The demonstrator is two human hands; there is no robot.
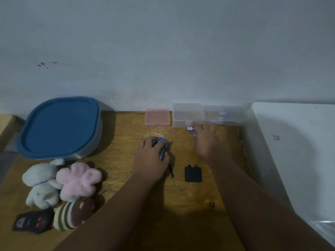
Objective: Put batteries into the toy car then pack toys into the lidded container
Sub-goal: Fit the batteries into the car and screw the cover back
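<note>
While the left hand (151, 156) grips the blue toy car (162, 145) mid-frame on the table (126, 127), the right hand (206, 140) touches a battery (190, 128) below the clear box (187, 114); grip unclear. Lidded container (59, 127) upper left, lid on.

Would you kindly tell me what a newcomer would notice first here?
The big blue lid sits rear left, behind a heap of plush toys. At centre, the left grip holds the blue car, while the right grip is at a battery by the clear boxes.
</note>
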